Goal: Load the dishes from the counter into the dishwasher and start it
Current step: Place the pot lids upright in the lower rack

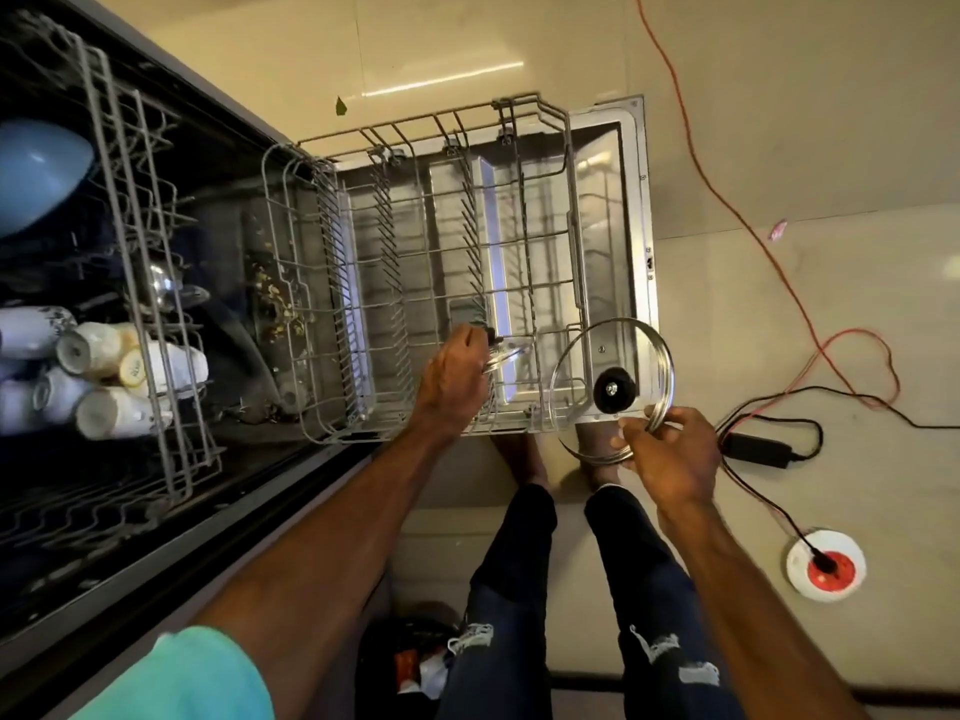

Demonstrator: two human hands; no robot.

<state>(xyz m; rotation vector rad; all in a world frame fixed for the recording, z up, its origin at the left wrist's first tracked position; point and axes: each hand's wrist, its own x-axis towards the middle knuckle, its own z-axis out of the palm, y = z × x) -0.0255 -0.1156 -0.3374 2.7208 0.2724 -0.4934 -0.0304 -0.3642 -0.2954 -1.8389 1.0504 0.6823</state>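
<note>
The dishwasher's lower rack (322, 324) is pulled out over the open door (636, 210) and holds no dishes. My left hand (457, 379) grips a small glass lid (506, 353) with a black knob, held among the rack's tines near its front edge. My right hand (670, 449) pinches the metal rim of a larger glass lid (639, 350) with a black knob, held upright at the rack's right front corner. A second metal rim (592, 454) shows just below it in the same hand. The upper rack (140, 241) at left holds several white cups (111, 376) and a blue bowl (39, 174).
An orange cable (727, 200) and a black power adapter (758, 446) lie on the tiled floor right of the door. A white and red floor socket (826, 563) sits at lower right. My legs (519, 589) stand in front of the door.
</note>
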